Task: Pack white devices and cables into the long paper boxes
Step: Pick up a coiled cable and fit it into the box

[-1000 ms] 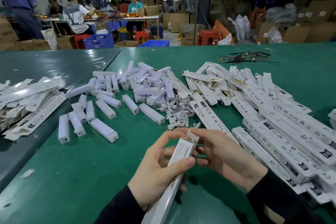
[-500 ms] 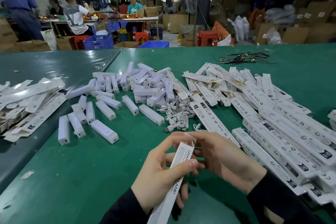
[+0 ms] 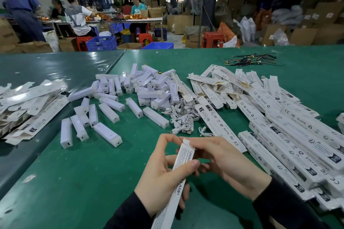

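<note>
Item: long paper box [image 3: 183, 161], lower centre of frame, raised above the green surface [image 3: 93, 173]. Left hand [image 3: 163, 178] grips its middle, thumb across the printed face; right hand [image 3: 223, 158] pinches the end flap. Likely light, thin card, easily creased: hold along the edges. White devices [image 3: 108, 134] and cables [image 3: 181, 117] lie at centre.

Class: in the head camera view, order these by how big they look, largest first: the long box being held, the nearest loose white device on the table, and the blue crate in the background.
1. Held long box: largest, though nearest the camera.
2. Nearest white device and blue crate: look about alike here; the crate stands far off, so I won't rank them.
</note>
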`<state>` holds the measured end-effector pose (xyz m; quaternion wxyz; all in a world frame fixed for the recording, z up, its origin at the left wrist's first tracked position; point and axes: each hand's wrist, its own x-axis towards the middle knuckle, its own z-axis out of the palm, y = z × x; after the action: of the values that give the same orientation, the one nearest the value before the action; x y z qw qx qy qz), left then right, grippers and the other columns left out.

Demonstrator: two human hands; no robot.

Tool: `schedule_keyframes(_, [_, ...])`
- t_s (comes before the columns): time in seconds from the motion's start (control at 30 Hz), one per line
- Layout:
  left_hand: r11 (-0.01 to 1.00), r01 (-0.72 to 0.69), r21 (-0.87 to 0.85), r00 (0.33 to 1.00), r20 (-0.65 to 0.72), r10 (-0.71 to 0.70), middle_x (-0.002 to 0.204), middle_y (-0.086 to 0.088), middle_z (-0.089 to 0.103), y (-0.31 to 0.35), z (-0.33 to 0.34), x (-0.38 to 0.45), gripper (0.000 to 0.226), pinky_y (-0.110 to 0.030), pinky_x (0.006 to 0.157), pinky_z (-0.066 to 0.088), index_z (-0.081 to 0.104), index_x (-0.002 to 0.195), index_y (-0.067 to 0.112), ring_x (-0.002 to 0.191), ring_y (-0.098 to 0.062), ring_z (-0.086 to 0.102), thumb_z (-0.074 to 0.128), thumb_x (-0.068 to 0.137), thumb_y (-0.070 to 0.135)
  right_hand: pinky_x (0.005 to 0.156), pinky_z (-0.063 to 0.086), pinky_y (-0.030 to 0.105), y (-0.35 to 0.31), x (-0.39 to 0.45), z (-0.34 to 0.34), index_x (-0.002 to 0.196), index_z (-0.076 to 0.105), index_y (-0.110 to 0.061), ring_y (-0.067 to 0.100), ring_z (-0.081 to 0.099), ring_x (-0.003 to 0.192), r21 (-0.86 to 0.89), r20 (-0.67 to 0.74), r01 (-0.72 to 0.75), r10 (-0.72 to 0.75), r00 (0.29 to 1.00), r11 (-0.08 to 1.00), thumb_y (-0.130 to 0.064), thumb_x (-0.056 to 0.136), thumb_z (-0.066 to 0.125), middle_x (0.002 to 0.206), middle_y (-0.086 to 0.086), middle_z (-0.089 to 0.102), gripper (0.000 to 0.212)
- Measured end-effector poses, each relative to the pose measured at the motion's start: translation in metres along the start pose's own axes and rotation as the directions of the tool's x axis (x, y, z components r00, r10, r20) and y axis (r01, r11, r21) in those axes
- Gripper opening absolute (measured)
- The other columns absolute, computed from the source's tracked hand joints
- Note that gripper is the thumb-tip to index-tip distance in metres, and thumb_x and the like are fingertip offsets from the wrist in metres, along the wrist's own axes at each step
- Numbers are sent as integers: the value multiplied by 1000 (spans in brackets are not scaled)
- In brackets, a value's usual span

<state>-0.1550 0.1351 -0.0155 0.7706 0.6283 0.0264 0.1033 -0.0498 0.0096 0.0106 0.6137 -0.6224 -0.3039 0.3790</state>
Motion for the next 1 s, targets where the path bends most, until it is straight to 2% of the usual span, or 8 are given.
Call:
schedule_keyframes(0.13, [1000,17,15,1000,-16,-17,78,-26,64,-3,-2,1,47,-27,34,45,41,98,27,32,-23,48,79,70,29,55,41,6,0,1,0,98,78,-35,-4,61,60,-34,-35,18,-19,999,999,-20,98,51,73,-13,72,31])
schedule_keyframes(0.27, [999,34,33,999,-16,-34,79,-25,66,-6,-4,1,49,-27,35,45,41,100,28,35,-22,47,80,70,31,50,38,15,1,1,1,102,76,-40,10,56,53,-140,-58,25,-34,998,990,-21,98,49,69,-3,70,33])
schedule_keyframes(0.43, [998,50,29,999,1,-50,82,-27,67,-9,-5,0,50,-26,36,45,41,99,29,35,-22,47,81,68,32,53,39,19,0,1,-4,106,76,-33,12,57,56,-120,-42,2,-7,999,993,-23,97,51,72,-1,71,28])
schedule_keyframes(0.53, [997,74,9,997,5,-74,82,-26,67,-6,-5,0,52,-24,35,43,40,100,27,32,-21,46,80,68,31,52,37,18,2,0,-2,110,74,-35,12,56,54,-192,2,92,-93,996,977,-20,101,46,69,8,65,33])
schedule_keyframes(0.67, [995,94,-21,996,8,-94,81,-23,67,-1,-5,2,46,-23,33,42,37,99,26,32,-21,45,76,75,24,57,40,9,9,-1,1,117,72,-28,8,54,55,-282,-15,273,-288,957,920,-24,100,43,67,12,60,33])
schedule_keyframes(0.8, [993,108,-47,994,23,-107,80,-21,67,5,-4,0,49,-22,33,41,33,108,20,31,-21,46,71,77,20,69,44,15,12,0,1,117,72,-27,11,60,69,-399,-6,382,-419,908,834,-24,99,42,82,-11,60,35])
schedule_keyframes(0.9, [993,107,-42,994,24,-106,81,-22,68,8,-4,-1,48,-22,32,41,32,110,19,31,-21,47,69,79,21,76,46,16,12,-1,0,122,67,-36,15,61,91,-457,38,413,-446,894,788,-37,97,39,99,-7,60,38])
schedule_keyframes(1.0, [995,82,-47,996,-15,-83,72,-18,66,9,-1,0,47,-22,33,42,36,117,26,31,-22,48,71,86,25,86,43,15,16,1,2,126,63,-43,10,56,109,-502,4,377,-433,901,778,-39,97,41,111,-9,54,37])
